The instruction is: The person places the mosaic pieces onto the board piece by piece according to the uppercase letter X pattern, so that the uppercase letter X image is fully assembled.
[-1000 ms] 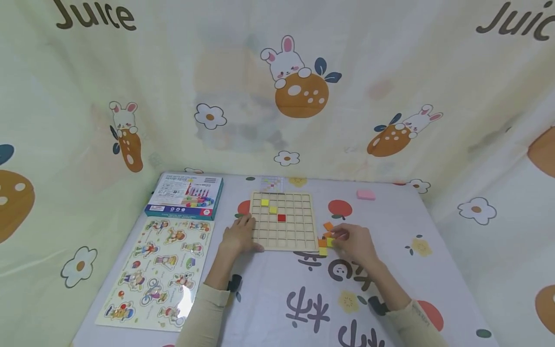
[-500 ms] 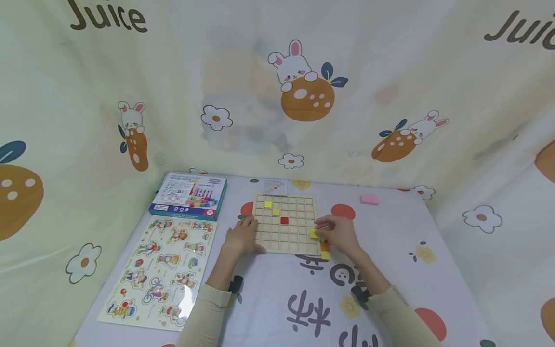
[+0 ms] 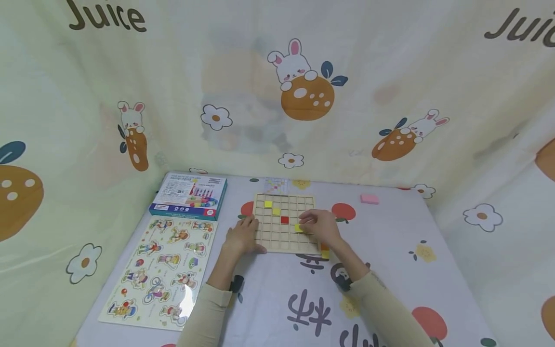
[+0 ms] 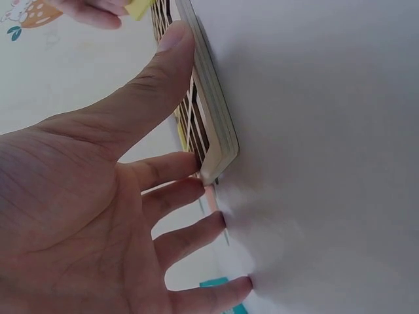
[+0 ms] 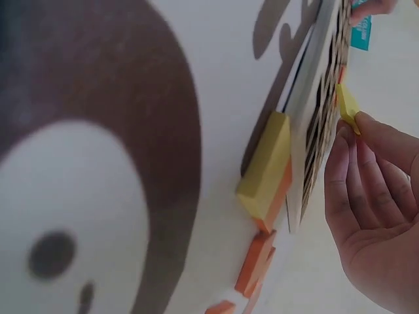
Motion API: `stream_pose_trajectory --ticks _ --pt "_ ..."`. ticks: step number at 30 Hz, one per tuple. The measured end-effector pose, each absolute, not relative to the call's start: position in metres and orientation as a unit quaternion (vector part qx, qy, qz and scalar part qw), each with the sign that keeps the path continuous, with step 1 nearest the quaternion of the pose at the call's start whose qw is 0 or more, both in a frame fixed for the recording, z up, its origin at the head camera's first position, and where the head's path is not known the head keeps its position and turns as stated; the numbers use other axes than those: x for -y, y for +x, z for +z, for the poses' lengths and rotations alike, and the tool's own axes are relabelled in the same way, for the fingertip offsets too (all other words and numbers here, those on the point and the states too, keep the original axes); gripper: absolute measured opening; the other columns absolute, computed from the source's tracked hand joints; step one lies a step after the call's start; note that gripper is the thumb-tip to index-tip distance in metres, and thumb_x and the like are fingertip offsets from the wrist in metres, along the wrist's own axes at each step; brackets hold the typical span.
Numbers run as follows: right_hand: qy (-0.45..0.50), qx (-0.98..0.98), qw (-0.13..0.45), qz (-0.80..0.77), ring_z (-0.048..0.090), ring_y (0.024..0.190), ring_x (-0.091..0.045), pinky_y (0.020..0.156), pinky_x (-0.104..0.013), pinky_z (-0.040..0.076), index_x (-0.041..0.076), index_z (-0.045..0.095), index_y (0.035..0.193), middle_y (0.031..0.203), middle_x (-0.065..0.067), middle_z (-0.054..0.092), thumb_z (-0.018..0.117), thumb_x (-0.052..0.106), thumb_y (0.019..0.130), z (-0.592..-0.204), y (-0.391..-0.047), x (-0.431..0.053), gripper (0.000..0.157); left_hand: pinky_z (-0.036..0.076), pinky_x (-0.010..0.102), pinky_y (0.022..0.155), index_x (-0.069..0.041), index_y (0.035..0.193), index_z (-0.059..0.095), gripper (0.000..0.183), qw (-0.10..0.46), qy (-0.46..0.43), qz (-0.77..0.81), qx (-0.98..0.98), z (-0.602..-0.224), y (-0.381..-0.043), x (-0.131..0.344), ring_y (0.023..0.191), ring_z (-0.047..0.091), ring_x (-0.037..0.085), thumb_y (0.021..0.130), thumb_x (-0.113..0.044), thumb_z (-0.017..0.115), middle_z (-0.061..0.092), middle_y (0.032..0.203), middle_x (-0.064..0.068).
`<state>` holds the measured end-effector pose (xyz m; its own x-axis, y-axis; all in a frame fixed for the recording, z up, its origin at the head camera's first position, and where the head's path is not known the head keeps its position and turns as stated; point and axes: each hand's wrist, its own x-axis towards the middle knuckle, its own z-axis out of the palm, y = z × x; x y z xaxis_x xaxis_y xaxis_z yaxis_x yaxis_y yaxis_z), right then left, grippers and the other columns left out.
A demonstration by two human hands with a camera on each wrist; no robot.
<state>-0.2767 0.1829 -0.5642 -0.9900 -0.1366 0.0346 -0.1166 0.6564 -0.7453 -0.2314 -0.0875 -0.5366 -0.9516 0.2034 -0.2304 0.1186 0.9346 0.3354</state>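
Note:
A square wooden grid board (image 3: pixel 273 242) lies on the table, with two yellow tiles (image 3: pixel 276 212) and a red tile (image 3: pixel 284 220) in a diagonal line of its cells. My left hand (image 3: pixel 242 235) rests at the board's left side. Its thumb lies along the near edge and its fingers are spread by the corner, as the left wrist view shows. Between thumb and fingertips, my right hand (image 3: pixel 323 226) pinches another yellow tile (image 5: pixel 347 108) over the board, down and right of the red tile. In the right wrist view that tile is tilted, close over the grid.
Right of the board lie a loose yellow tile (image 5: pixel 265 170) and several orange tiles (image 5: pixel 254 261). A small pattern card (image 3: pixel 276 186) sits behind the board. On the left are a boxed set (image 3: pixel 188 195) and a picture puzzle board (image 3: pixel 160 274). A pink block (image 3: pixel 369 199) stands back right.
My right hand has picked up a yellow tile from the loose pile and carried it left over the board. The left hand keeps its place at the board's edge.

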Motion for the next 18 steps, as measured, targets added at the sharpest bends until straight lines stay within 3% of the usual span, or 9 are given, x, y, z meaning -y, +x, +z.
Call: stream_pose_trajectory --ticks 6,18 --pt "-0.066 -0.915 0.029 -0.397 0.071 0.084 -0.014 0.08 -0.037 0.06 0.016 0.079 0.106 0.09 0.007 0.076 0.086 0.019 0.087 -0.57 -0.283 -0.176 0.021 0.038 0.07 0.114 -0.006 0.153 0.046 0.093 0.13 0.082 0.163 -0.975 -0.535 -0.229 0.086 0.15 0.037 0.039 0.08 -0.041 0.091 0.037 0.165 0.014" --pt "-0.107 -0.929 -0.014 -0.354 0.07 0.081 -0.012 0.08 -0.039 0.057 0.019 0.08 0.101 0.086 0.01 0.076 0.087 0.015 0.085 -0.574 -0.282 -0.167 0.017 0.038 0.07 0.114 -0.008 0.154 0.046 0.096 0.128 0.082 0.156 -0.976 -0.538 -0.232 0.089 0.151 0.037 0.039 0.078 -0.044 0.091 0.036 0.166 0.012"
